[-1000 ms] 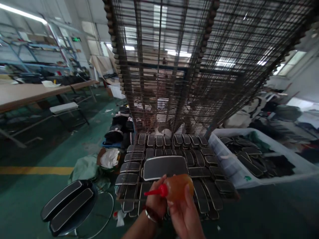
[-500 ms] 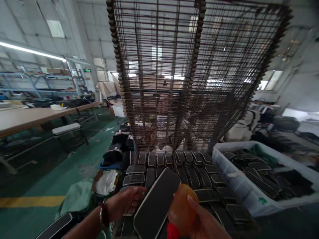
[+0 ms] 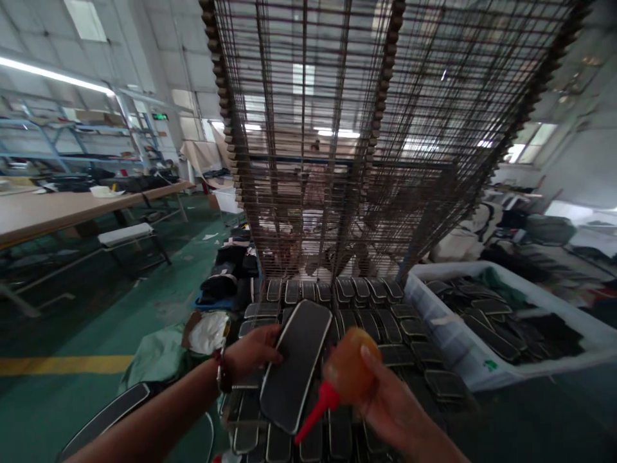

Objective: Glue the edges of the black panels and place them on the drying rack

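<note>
My left hand (image 3: 253,352) grips the left edge of a long black pad with rounded corners and a pale rim (image 3: 296,366), holding it tilted above the rack. My right hand (image 3: 390,402) is wrapped round an amber squeeze bottle (image 3: 348,373) whose red nozzle (image 3: 313,418) points down-left at the pad's lower end. Below both hands, several similar black pads (image 3: 366,315) lie in rows on a wire rack shelf (image 3: 250,427).
A tall stack of rusty wire shelves (image 3: 366,128) rises right behind the pads. A white plastic bin (image 3: 443,334) holding more pads stands at the right. A long wooden table (image 3: 62,206) and a stool are at the left; bags and cloth lie on the green floor (image 3: 87,308).
My left hand has lifted the big pad off the rows and turned it lengthwise. The bottle in my right hand swung so its nozzle now points down-left at the pad.
</note>
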`<control>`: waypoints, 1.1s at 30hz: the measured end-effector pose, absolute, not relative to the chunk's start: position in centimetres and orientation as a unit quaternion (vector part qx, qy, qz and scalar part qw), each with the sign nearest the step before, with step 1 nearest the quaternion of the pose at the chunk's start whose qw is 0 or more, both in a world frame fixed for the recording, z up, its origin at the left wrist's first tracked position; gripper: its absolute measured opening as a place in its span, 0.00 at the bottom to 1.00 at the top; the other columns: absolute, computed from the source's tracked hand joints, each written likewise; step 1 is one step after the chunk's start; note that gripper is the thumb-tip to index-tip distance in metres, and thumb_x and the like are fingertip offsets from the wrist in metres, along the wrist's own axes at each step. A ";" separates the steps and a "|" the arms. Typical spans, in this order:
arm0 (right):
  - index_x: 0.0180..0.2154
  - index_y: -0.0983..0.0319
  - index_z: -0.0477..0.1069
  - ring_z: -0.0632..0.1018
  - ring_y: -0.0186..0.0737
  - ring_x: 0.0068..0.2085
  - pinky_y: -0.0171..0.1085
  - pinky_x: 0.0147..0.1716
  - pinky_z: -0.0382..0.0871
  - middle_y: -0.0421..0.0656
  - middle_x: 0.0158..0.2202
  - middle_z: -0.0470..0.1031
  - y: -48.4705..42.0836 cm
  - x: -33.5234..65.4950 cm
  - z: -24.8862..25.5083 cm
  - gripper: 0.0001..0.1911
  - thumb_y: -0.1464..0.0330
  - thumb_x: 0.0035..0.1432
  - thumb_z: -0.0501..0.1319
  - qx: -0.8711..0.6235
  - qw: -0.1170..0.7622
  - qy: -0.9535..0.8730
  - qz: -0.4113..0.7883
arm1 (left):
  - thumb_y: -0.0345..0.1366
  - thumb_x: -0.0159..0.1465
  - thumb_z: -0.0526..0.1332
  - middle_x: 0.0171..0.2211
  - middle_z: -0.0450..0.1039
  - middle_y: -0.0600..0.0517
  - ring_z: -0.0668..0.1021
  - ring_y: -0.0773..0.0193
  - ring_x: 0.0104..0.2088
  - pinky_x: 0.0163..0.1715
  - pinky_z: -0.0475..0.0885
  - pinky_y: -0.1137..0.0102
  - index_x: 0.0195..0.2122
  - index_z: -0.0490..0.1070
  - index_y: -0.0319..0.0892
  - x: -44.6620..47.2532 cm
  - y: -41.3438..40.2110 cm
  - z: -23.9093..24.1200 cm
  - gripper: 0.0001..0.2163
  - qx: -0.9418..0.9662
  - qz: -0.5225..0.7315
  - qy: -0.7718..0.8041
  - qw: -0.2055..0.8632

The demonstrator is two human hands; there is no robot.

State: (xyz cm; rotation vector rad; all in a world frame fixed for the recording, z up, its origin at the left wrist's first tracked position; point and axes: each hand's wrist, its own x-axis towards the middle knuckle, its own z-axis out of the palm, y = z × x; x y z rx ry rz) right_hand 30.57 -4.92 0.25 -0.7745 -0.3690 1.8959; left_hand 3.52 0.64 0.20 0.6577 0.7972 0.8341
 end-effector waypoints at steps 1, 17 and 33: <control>0.47 0.64 0.74 0.82 0.50 0.46 0.45 0.45 0.79 0.53 0.47 0.80 -4.9 31.2 1.0 0.30 0.60 0.45 0.78 -0.326 0.527 -0.151 0.770 | 0.17 0.44 0.65 0.33 0.81 0.51 0.82 0.53 0.35 0.35 0.75 0.66 0.44 0.79 0.45 3.2 0.5 0.4 0.26 0.354 0.367 0.364 0.780; 0.40 0.58 0.78 0.81 0.41 0.37 0.38 0.34 0.82 0.40 0.38 0.81 -1.9 36.8 6.2 0.22 0.58 0.44 0.78 -0.389 0.707 -0.323 0.496 | 0.27 0.57 0.66 0.46 0.79 0.46 0.80 0.53 0.47 0.50 0.75 0.60 0.57 0.72 0.44 2.4 -1.1 3.0 0.24 0.545 0.195 0.300 0.758; 0.43 0.56 0.78 0.80 0.39 0.35 0.37 0.32 0.82 0.40 0.38 0.80 -2.3 36.9 5.1 0.23 0.60 0.44 0.78 -0.400 0.707 -0.308 0.495 | 0.27 0.56 0.66 0.46 0.80 0.47 0.81 0.55 0.44 0.47 0.75 0.61 0.52 0.75 0.44 2.4 -1.3 2.3 0.22 0.522 0.201 0.322 0.764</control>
